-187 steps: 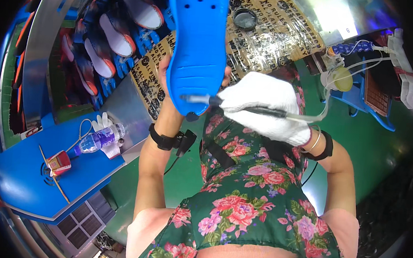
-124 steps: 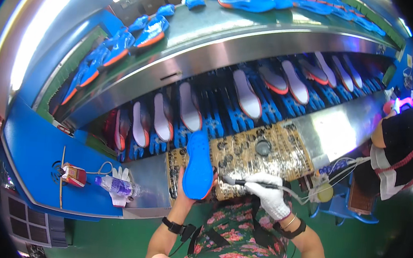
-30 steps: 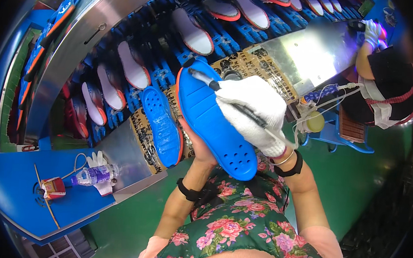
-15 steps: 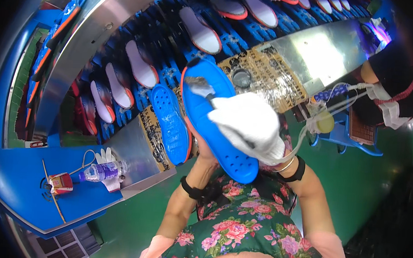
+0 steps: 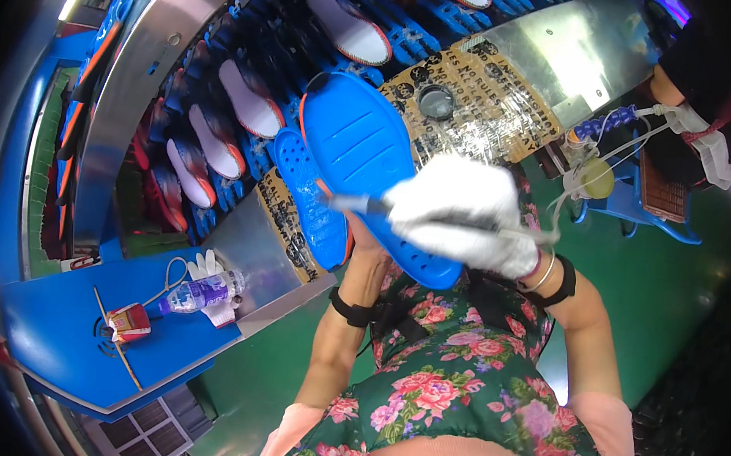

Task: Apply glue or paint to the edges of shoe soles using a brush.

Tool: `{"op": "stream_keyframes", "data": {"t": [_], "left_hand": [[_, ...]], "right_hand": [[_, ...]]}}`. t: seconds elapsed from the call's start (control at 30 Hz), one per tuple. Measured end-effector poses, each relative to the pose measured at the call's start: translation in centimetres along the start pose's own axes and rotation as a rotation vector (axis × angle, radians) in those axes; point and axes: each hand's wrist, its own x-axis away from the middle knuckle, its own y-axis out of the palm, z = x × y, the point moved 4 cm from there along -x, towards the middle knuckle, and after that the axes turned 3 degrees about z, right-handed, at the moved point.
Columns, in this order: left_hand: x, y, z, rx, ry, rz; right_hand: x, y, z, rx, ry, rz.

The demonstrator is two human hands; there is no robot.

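A blue shoe sole with an orange edge is held up before me, hollow side facing me. From beneath, my bare left hand grips it near the middle; most of its fingers are hidden behind the sole. White-gloved, my right hand is closed round a brush with a dark handle. The brush tip, smeared by motion, is over the middle of the sole; whether it touches cannot be told. A second blue sole, wet-looking with small holes, lies just behind on the cardboard-covered ledge.
White-soled shoe uppers stand on blue racks beyond the ledge. Printed cardboard bears a round dark cup. On the blue table lie a plastic bottle, a glove and a red carton. A co-worker's arm shows at right.
My right hand has drawn the brush from the sole's far end down to its middle. The held sole has shifted slightly up and left. My view has shifted a little.
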Motion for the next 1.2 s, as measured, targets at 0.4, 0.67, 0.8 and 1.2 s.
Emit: {"op": "stream_keyframes", "data": {"t": [0.4, 0.67, 0.8, 1.2], "left_hand": [[-1.3, 3.9, 1.0, 0.147, -0.073, 0.076], [-2.1, 5.0, 1.9, 0.067, -0.127, -0.193], [-2.8, 5.6, 2.2, 0.044, -0.145, -0.186], [-3.8, 4.5, 3.3, 0.147, -0.082, -0.275]], "right_hand": [[1.5, -0.6, 0.6, 0.023, 0.050, 0.022], [2.0, -0.4, 0.6, -0.044, 0.125, 0.018], [2.9, 0.4, -0.8, 0.119, -0.066, -0.025], [4.4, 0.5, -0.7, -0.133, 0.123, -0.026]]}}
